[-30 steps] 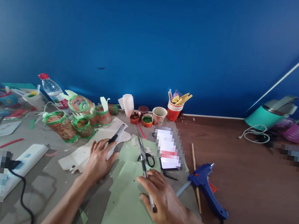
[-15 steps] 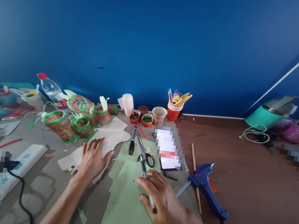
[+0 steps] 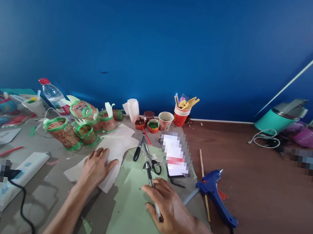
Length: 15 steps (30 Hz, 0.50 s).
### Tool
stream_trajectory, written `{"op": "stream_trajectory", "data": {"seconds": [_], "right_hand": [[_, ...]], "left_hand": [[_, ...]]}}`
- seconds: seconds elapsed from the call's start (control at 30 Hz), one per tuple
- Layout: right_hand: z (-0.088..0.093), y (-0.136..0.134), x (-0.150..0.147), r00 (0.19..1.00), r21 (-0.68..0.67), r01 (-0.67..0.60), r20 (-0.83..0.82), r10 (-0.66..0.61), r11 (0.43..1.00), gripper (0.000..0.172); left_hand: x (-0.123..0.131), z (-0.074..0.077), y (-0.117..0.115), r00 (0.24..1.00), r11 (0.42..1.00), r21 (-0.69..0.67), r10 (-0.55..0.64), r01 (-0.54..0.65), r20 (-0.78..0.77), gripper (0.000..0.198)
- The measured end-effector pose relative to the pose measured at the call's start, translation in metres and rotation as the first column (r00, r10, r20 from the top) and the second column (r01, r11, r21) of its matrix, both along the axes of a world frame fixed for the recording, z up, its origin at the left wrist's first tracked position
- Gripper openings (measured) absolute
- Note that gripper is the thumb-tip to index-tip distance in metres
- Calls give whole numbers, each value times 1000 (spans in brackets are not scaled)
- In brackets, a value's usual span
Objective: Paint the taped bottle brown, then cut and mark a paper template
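A plain blue wall (image 3: pixel 167 47) stands at twelve o'clock behind a cluttered brown and grey counter (image 3: pixel 263 213). The left hand (image 3: pixel 95 168) rests palm down on cut white paper (image 3: pixel 119 143), thumb apart from the fingers, its grip closed around nothing. The paper spreads from beneath that hand toward one o'clock; overlapping edges make it unclear whether it is one piece. The right hand (image 3: pixel 170 208) has its grip closed around a pen (image 3: pixel 150 175), whose long axis points toward eleven o'clock. Below that hand lies green paper (image 3: pixel 141 225), its long axis running from twelve to six o'clock and its bulk at about four o'clock from the left hand. The right hand is nearer the green sheet; the white paper lies at ten o'clock from it. Scissors (image 3: pixel 147 153) and a black marker (image 3: pixel 138 148) lie at eleven o'clock from the pen hand.
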State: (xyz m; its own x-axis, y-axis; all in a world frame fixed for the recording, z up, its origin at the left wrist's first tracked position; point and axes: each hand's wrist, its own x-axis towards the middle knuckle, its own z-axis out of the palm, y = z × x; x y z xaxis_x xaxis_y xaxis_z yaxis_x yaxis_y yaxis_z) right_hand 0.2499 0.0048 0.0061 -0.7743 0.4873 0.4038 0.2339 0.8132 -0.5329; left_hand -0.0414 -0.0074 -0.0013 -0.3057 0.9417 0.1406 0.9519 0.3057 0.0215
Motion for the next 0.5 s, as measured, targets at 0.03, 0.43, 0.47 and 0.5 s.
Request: {"op": "stream_trajectory", "data": {"seconds": [0.03,0.43,0.47,0.5], "right_hand": [[0,0,0,1000,-2,-2,0,2,1000,41],[-2,0,-1,1000,8,2,0,-2,1000,41],[-2,-1,-1,1000,7,4,-3,-4,1000,42],[-1,-1,-1,1000,8,8,-8,-8,1000,42]], "left_hand": [[0,0,1,1000,1000,16,-16,15,23,51],[-7,10,-5,996,996,2,89,-89,-11,53],[-7,10,-5,996,996,-19,89,-89,13,54],[-8,11,-5,995,996,-28,82,-81,50,54]]}}
